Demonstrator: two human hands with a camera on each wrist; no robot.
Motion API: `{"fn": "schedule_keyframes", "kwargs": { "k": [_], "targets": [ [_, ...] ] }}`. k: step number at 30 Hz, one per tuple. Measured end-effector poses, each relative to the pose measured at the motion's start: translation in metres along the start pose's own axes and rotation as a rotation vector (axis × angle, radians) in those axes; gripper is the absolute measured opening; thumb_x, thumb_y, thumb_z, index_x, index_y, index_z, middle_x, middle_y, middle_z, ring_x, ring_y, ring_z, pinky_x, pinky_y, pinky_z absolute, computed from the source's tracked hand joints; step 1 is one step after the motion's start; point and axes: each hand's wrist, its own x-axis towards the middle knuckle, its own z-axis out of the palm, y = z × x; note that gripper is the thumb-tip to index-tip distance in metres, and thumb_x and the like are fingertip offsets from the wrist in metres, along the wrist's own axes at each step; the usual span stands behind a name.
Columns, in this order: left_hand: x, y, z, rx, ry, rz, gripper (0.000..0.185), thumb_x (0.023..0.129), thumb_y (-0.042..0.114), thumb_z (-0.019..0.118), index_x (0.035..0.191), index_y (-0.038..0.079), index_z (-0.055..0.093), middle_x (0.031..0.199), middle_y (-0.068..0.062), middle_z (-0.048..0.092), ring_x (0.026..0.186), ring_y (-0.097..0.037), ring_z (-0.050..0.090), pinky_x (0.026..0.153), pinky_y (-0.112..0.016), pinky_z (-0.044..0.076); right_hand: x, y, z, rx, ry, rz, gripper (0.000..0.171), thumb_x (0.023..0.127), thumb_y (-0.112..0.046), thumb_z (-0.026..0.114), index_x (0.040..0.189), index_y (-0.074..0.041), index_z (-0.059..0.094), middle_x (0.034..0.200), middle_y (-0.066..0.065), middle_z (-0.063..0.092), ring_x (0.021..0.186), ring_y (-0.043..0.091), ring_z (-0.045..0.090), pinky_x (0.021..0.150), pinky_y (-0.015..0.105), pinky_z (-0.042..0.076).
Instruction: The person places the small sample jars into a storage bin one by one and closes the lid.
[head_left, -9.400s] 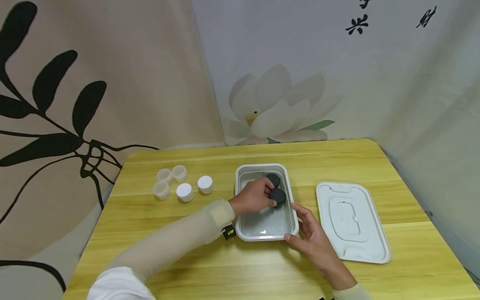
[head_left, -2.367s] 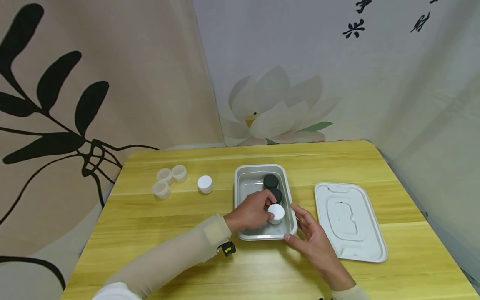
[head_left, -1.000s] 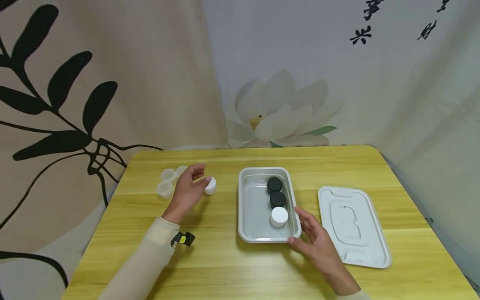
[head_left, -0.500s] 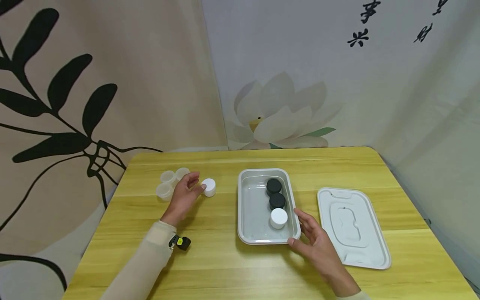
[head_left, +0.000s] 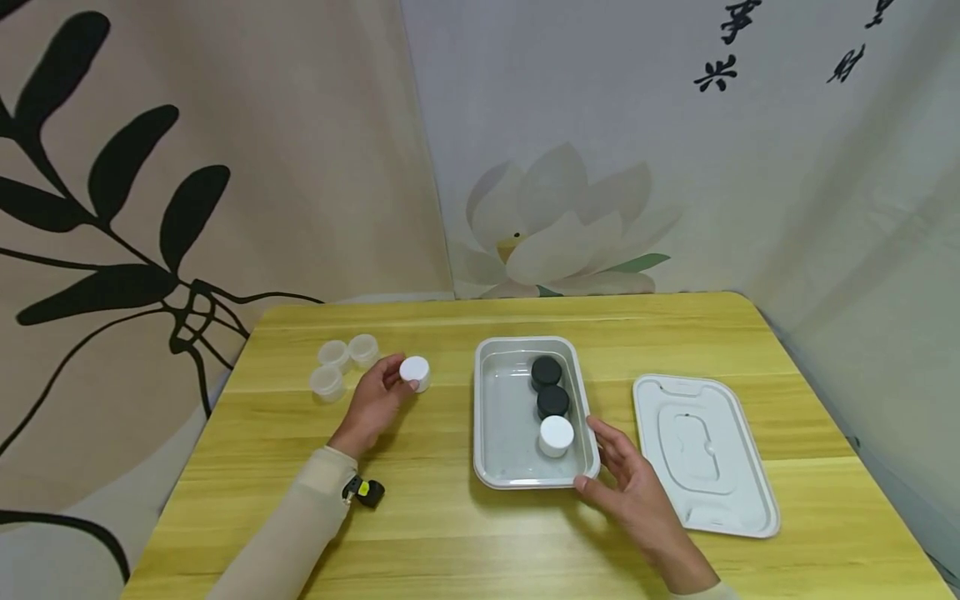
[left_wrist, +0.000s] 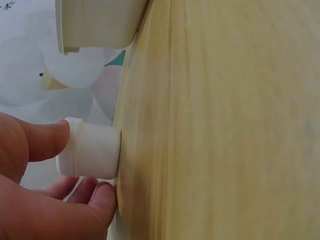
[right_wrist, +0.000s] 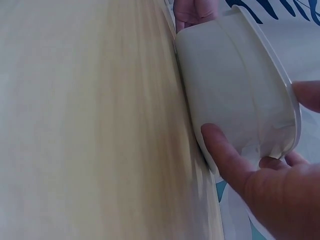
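In the head view my left hand (head_left: 372, 404) has its thumb and fingers on either side of a small white lidded jar (head_left: 415, 373) left of the box. The left wrist view shows the white jar (left_wrist: 92, 150) standing with its base on the table, a finger on its lid. My right hand (head_left: 633, 492) holds the near right corner of an open rectangular white box (head_left: 498, 479). The right wrist view has its fingers (right_wrist: 225, 155) against the box's outer wall. Inside stand two black-topped jars (head_left: 552, 402) and one white jar (head_left: 556, 437), in a row.
Three translucent jars (head_left: 327, 382) are grouped at the far left of the wooden table (head_left: 420, 542). The box's flat white lid (head_left: 705, 458) lies right of my right hand. Behind the table's far edge hangs a printed curtain (head_left: 337, 167).
A white jar now stands in the box behind no hand, below the black ones. My left hand has left the box and closed in around the white jar on the table; my right hand stays.
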Motion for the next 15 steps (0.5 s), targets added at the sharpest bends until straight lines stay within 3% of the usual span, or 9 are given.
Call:
{"fn": "schedule_keyframes", "kwargs": {
  "k": [5, 15],
  "targets": [
    [-0.001, 0.001, 0.001, 0.020, 0.000, 0.011, 0.055, 0.104, 0.006, 0.065, 0.154, -0.004, 0.045, 0.153, -0.026, 0.052, 0.142, -0.037, 0.051, 0.114, -0.036, 0.047, 0.000, 0.000, 0.000, 0.000, 0.005, 0.005, 0.081, 0.090, -0.002, 0.079, 0.161, -0.010, 0.041, 0.165, 0.020, 0.044, 0.141, 0.008, 0.051, 0.109, 0.014, 0.043],
    [-0.007, 0.015, -0.005, -0.082, 0.008, 0.010, 0.057, 0.106, 0.009, 0.064, 0.157, 0.000, 0.043, 0.158, -0.021, 0.049, 0.146, -0.036, 0.049, 0.095, -0.009, 0.049, 0.000, 0.001, 0.000, 0.007, 0.005, 0.012, 0.082, 0.090, -0.002, 0.079, 0.162, -0.010, 0.040, 0.166, 0.019, 0.042, 0.141, 0.007, 0.050, 0.109, 0.013, 0.042]
  ]
}}
